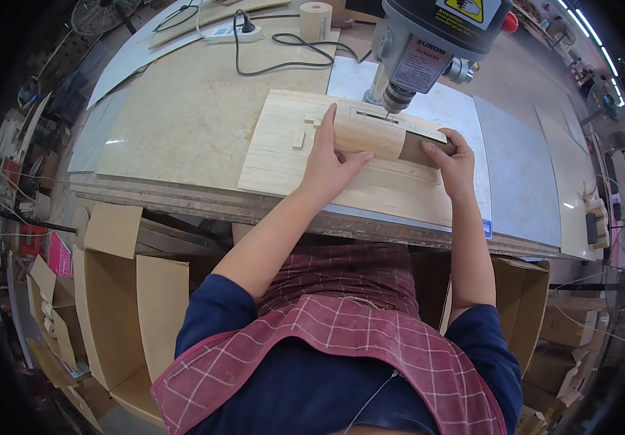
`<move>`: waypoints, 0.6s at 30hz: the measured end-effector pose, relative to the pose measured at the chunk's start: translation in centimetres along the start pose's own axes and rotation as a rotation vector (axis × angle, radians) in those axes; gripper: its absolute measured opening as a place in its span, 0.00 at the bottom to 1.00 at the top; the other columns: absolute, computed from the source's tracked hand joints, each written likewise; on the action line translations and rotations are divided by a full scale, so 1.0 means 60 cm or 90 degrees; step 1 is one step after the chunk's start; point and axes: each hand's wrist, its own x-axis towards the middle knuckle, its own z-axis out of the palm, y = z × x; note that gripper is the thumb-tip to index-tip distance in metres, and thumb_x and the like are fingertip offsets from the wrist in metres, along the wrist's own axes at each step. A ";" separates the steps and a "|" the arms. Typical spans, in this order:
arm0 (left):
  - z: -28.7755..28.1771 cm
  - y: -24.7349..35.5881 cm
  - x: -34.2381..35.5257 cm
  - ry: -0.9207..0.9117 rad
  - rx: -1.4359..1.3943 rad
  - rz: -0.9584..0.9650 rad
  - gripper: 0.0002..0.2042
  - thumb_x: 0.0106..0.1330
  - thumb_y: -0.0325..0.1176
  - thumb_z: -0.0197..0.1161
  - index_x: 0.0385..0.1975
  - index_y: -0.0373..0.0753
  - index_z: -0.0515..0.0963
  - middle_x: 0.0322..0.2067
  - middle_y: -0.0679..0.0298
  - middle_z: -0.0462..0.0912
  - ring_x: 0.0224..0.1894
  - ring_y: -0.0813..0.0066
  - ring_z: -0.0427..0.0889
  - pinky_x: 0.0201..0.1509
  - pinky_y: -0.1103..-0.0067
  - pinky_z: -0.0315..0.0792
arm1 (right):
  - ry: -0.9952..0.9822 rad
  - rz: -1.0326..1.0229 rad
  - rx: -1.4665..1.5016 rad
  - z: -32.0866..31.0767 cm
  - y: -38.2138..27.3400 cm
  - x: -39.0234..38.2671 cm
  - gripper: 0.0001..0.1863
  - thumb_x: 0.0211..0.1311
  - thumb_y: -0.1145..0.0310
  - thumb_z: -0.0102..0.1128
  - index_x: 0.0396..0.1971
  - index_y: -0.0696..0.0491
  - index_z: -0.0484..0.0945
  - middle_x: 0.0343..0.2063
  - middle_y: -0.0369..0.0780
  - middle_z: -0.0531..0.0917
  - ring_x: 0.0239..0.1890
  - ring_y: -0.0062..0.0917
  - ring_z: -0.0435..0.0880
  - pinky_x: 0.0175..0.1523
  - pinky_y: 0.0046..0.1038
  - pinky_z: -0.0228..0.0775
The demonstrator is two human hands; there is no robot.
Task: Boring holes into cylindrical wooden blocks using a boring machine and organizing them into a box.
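Observation:
A pale wooden piece with a rounded face point(370, 138) and a dark brown right end point(415, 147) lies on a light wooden board point(272, 156), below a bench drill point(428, 54). My left hand point(324, 165) grips its left end, fingers along the far side and thumb on the near face. At the dark end, my right hand point(456, 163) is closed round it, thumb on top. The drill chuck point(398, 98) stands just above the far edge of the piece, next to a slotted strip point(374, 114). Whether the bit touches wood is too small to tell.
Small wooden blocks point(299, 138) lie on the board left of my left hand. Farther back are a power strip point(233, 33) with a black cable point(283, 70) and a paper roll point(315, 22). Open cardboard boxes point(113, 312) stand below the table's near edge.

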 end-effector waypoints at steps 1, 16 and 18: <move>-0.001 -0.005 0.006 0.016 -0.059 0.035 0.43 0.50 0.28 0.65 0.62 0.40 0.43 0.48 0.54 0.67 0.41 0.74 0.71 0.36 0.82 0.70 | -0.007 -0.016 -0.007 0.002 0.006 0.000 0.17 0.41 0.73 0.69 0.34 0.58 0.75 0.30 0.36 0.78 0.33 0.18 0.74 0.39 0.19 0.67; -0.008 0.021 -0.003 0.006 -0.182 -0.069 0.45 0.48 0.22 0.65 0.63 0.43 0.41 0.48 0.52 0.67 0.29 0.76 0.75 0.22 0.84 0.72 | 0.025 -0.137 -0.075 0.021 0.023 -0.016 0.22 0.43 0.69 0.68 0.40 0.55 0.71 0.38 0.39 0.74 0.43 0.23 0.70 0.48 0.24 0.62; -0.009 0.020 -0.004 0.006 -0.180 -0.062 0.45 0.48 0.22 0.65 0.62 0.43 0.41 0.48 0.52 0.68 0.31 0.75 0.76 0.22 0.84 0.72 | 0.000 -0.147 -0.076 0.014 0.015 -0.015 0.23 0.44 0.67 0.67 0.41 0.55 0.70 0.40 0.40 0.73 0.45 0.24 0.69 0.50 0.25 0.61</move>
